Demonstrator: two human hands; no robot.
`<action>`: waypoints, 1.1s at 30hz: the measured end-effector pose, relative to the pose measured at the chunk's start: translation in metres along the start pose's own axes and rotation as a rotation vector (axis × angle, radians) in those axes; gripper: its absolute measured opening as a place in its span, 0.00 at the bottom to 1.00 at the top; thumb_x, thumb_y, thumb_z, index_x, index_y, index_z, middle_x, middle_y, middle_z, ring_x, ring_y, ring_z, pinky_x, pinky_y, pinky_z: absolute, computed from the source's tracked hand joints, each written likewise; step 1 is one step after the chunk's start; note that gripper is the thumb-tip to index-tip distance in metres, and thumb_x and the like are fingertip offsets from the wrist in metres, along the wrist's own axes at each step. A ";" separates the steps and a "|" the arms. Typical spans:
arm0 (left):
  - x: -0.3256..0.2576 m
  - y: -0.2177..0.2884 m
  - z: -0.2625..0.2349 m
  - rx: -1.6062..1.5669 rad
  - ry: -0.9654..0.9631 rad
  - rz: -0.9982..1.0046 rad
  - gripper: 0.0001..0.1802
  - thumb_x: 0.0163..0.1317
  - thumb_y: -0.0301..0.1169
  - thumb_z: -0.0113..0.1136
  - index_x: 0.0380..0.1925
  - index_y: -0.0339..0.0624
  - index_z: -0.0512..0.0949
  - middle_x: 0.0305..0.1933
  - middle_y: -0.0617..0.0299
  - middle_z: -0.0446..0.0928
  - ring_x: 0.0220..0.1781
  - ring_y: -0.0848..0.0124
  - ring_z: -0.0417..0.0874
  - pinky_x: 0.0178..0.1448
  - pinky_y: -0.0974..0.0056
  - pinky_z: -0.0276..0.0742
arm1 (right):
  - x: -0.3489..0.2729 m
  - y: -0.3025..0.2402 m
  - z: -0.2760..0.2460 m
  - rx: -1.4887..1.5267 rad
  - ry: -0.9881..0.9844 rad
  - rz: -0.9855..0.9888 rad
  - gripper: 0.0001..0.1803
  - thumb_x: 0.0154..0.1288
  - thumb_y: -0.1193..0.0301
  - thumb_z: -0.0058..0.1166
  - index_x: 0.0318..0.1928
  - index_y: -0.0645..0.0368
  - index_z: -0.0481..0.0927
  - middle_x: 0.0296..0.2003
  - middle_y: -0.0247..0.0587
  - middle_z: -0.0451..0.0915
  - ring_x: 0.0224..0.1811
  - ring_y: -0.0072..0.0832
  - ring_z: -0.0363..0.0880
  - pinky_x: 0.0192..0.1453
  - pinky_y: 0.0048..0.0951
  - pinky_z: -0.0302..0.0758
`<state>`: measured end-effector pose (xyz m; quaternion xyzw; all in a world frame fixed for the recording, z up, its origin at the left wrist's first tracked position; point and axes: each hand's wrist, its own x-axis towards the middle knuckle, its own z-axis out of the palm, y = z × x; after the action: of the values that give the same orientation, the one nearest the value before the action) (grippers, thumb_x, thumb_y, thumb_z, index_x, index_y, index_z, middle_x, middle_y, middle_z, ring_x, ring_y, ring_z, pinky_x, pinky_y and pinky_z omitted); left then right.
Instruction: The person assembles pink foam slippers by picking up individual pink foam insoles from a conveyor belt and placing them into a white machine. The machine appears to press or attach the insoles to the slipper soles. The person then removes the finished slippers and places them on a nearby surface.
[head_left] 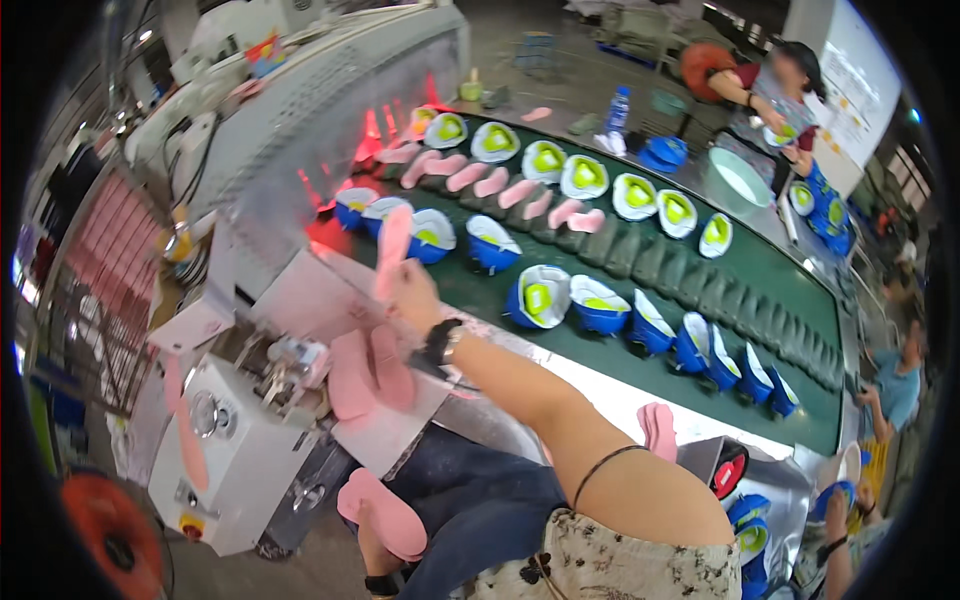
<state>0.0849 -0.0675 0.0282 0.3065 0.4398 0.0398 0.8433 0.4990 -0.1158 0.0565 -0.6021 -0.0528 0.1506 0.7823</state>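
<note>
My right hand [412,298] is raised near the left end of the green conveyor belt [460,290]. Its fingers close on a single pink insole [394,245], held upright. Low at the left, by my dark-clothed leg, my left hand [373,530] grips a stack of pink insoles [392,512]. Below my right hand, more pink insoles [352,375] lie on a pale ledge beside a white machine [235,450]. One long pink insole [188,440] shows at that machine's front.
Blue and white shoe uppers [543,297] line the belt, with dark shoe lasts [650,268] down its middle, some bearing pink insoles. A heater housing [270,150] glows red at its left end. A co-worker [765,110] stands across the belt; a pale green basin [738,183] is nearby.
</note>
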 end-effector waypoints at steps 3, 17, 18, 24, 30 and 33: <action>0.006 0.002 0.012 0.025 -0.060 -0.122 0.27 0.66 0.47 0.47 0.55 0.37 0.68 0.50 0.54 0.76 0.52 0.58 0.78 0.56 0.55 0.75 | 0.020 -0.012 -0.162 0.077 0.256 0.033 0.11 0.72 0.63 0.44 0.45 0.57 0.67 0.32 0.46 0.76 0.21 0.37 0.80 0.19 0.31 0.76; 0.017 -0.007 0.049 0.028 -0.181 0.047 0.20 0.62 0.28 0.53 0.53 0.32 0.69 0.49 0.52 0.77 0.52 0.58 0.79 0.56 0.55 0.76 | 0.014 -0.022 -0.255 -0.457 0.335 -0.706 0.13 0.54 0.77 0.51 0.42 0.57 0.79 0.28 0.43 0.79 0.28 0.28 0.77 0.34 0.30 0.73; 0.017 -0.008 0.059 0.101 -0.192 0.088 0.20 0.62 0.29 0.53 0.53 0.32 0.70 0.49 0.52 0.77 0.51 0.59 0.79 0.55 0.56 0.76 | -0.007 -0.005 -0.218 -0.509 0.172 -0.253 0.10 0.56 0.74 0.53 0.40 0.58 0.79 0.30 0.44 0.78 0.29 0.28 0.75 0.36 0.30 0.72; 0.021 0.004 0.058 0.484 -0.045 0.262 0.15 0.63 0.30 0.57 0.44 0.28 0.77 0.42 0.59 0.81 0.43 0.69 0.82 0.48 0.65 0.78 | -0.201 0.002 -0.051 -0.671 -0.743 -0.152 0.13 0.63 0.63 0.55 0.35 0.62 0.76 0.28 0.42 0.76 0.32 0.30 0.78 0.36 0.31 0.72; -0.002 0.012 0.041 -0.039 -0.068 0.178 0.19 0.62 0.28 0.59 0.51 0.30 0.72 0.49 0.56 0.77 0.49 0.68 0.80 0.51 0.63 0.77 | -0.189 0.024 -0.002 -0.384 -0.814 0.400 0.15 0.64 0.66 0.58 0.43 0.65 0.72 0.31 0.40 0.80 0.29 0.22 0.81 0.28 0.23 0.76; -0.004 0.012 0.032 -0.031 -0.031 0.156 0.19 0.61 0.28 0.59 0.51 0.30 0.72 0.50 0.56 0.77 0.49 0.67 0.80 0.51 0.63 0.78 | -0.198 0.066 0.000 -0.403 -0.909 0.187 0.15 0.61 0.66 0.62 0.39 0.64 0.74 0.27 0.34 0.78 0.27 0.17 0.76 0.29 0.21 0.73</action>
<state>0.1098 -0.0748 0.0513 0.3275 0.4007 0.1074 0.8489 0.2992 -0.1596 0.0128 -0.6169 -0.3617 0.4537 0.5317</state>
